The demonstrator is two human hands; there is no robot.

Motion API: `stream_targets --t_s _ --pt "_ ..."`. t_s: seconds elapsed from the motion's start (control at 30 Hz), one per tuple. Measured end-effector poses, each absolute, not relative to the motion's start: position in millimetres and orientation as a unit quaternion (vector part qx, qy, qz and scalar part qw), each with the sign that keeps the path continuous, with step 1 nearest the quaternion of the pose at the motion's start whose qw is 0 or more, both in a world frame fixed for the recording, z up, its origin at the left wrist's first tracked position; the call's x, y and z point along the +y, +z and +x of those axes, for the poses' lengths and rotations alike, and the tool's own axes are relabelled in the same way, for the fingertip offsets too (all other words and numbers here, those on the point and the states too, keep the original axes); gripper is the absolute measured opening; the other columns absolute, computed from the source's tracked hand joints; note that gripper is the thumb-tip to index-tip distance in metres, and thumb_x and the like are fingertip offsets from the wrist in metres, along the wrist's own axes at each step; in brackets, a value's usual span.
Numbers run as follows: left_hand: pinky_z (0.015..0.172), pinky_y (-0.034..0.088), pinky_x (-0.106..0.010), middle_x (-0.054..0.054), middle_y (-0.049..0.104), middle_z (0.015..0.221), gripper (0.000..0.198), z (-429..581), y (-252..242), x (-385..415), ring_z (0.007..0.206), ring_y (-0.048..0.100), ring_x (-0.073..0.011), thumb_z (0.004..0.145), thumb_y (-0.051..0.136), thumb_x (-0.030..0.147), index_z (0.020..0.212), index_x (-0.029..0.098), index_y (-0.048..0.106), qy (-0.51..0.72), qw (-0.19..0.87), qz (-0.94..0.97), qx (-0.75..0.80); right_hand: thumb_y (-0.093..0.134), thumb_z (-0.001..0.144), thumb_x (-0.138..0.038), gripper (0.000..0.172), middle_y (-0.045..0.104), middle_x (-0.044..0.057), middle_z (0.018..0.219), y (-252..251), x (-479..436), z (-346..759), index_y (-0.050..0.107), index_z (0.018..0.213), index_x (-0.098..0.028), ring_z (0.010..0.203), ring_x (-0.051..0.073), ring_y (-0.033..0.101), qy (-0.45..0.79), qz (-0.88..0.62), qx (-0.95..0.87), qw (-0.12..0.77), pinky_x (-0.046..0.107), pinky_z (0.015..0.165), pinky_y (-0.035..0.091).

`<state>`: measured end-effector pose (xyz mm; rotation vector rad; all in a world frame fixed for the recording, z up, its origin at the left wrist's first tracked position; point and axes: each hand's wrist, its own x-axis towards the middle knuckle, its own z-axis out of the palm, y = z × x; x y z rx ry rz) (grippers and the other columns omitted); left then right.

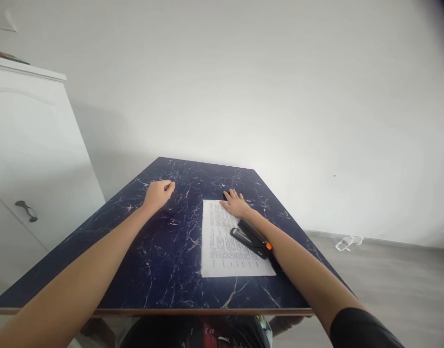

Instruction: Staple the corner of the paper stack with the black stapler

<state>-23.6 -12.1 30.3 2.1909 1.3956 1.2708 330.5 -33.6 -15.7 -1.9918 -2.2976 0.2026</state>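
A printed sheet of paper lies on the dark blue marbled table. My right hand rests flat on the sheet's far right corner, fingers stretched out. A black stapler with an orange tab lies on the paper's right side, just left of my right forearm. My left hand sits further left on the bare tabletop, curled into a loose fist, and I can see nothing in it.
A white cabinet with a dark handle stands to the left of the table. A plain white wall is behind. A crumpled clear plastic bottle lies on the grey floor at the right.
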Motion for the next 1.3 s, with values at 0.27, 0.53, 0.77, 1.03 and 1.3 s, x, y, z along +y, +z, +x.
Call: stream_targets --t_s 0.27,0.53,0.77,1.03,1.3 --pt "0.068 0.043 -0.028 0.0 0.061 0.049 0.037 -49.5 20.4 5.3 0.053 0.06 -0.0168 0.09 0.048 0.036 0.06 0.019 0.06 0.484 0.094 0.675 0.549 0.024 0.102 -0.067 0.08 0.006 0.021 0.17 -10.6 9.5 208.2 0.026 0.161 -0.014 0.158 0.036 0.002 0.116 -0.575 -0.805 0.088 0.072 0.118 0.002" --pt "0.063 0.042 -0.027 0.0 0.06 0.047 0.038 -46.4 20.2 6.4 0.05 0.059 -0.0166 0.09 0.048 0.039 0.058 0.02 0.058 0.484 0.092 0.674 0.55 0.032 0.105 -0.044 0.058 0.012 0.01 0.171 -5.4 17.4 138.6 0.035 0.158 -0.019 0.159 0.029 0.0 0.094 -0.512 -0.839 0.158 0.071 0.12 0.003" --pt "0.061 0.041 -0.026 0.002 0.058 0.046 0.039 -37.5 22.6 3.6 0.048 0.058 -0.0152 0.092 0.048 0.039 0.06 0.02 0.057 0.486 0.104 0.698 0.515 0.035 0.106 -0.027 0.046 0.038 0.002 0.163 -10.2 -9.7 169.9 0.048 0.151 -0.031 0.153 0.023 0.03 0.157 -0.362 -0.909 0.136 0.052 0.126 0.019" --pt "0.058 0.036 -0.026 0.001 0.06 0.051 0.043 -16.3 26.8 -18.8 0.049 0.054 -0.0145 0.097 0.046 0.043 0.063 0.019 0.057 0.314 0.158 0.853 0.386 0.038 0.105 -0.026 0.045 0.042 0.004 0.161 -16.3 -45.4 257.2 0.05 0.149 -0.03 0.151 0.024 0.034 0.162 -0.394 -0.889 0.166 0.057 0.125 0.017" --pt "0.056 0.032 -0.027 0.001 0.06 0.056 0.038 1.9 30.0 -38.7 0.049 0.051 -0.0144 0.098 0.048 0.051 0.094 0.022 0.073 0.169 0.192 0.91 0.326 0.045 0.102 -0.031 0.041 0.05 0.005 0.155 -3.8 -64.4 297.1 0.057 0.141 -0.028 0.146 0.027 0.042 0.188 -0.442 -0.854 0.201 0.054 0.123 0.025"
